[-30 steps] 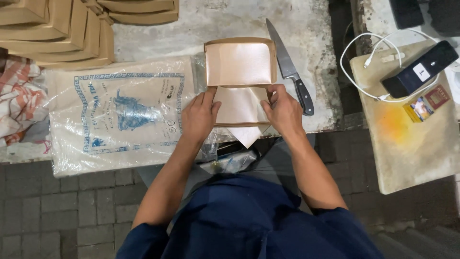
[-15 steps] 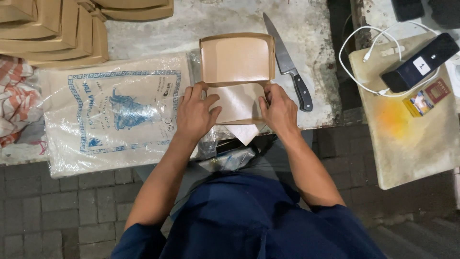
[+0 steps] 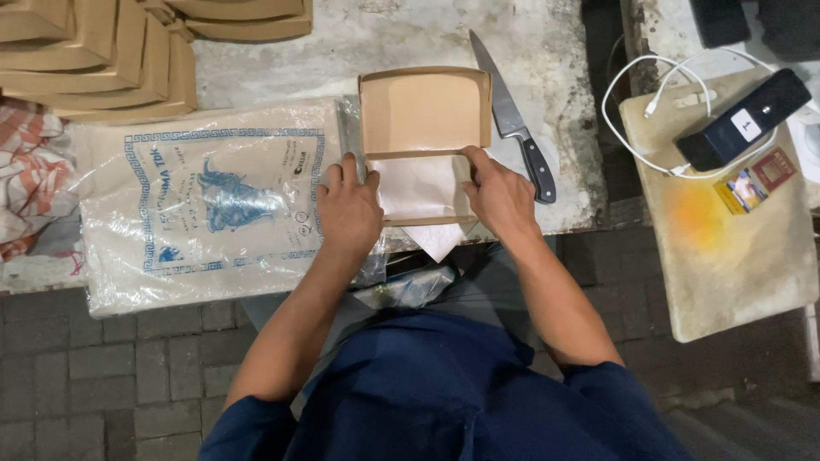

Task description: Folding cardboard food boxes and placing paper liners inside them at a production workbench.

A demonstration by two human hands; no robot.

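A brown cardboard food box (image 3: 424, 111) lies open on the stone counter, lid flat toward the back. White paper (image 3: 417, 189) lines its near half, and one corner hangs over the counter edge. My left hand (image 3: 346, 209) presses on the box's left wall and the paper's left edge. Over on the other side, my right hand (image 3: 498, 196) rests on the right wall, fingers reaching the hinge fold. Neither hand lifts anything.
A kitchen knife (image 3: 514, 119) lies just right of the box. A plastic bag of printed paper sheets (image 3: 205, 201) sits to the left, stacked flat boxes (image 3: 94, 51) at the back left. A cutting board (image 3: 726, 230) on the right carries a black device, white cable and small packet.
Both hands slid down slightly along the box's sides and the paper now lies flatter inside the box. The box stays in place.
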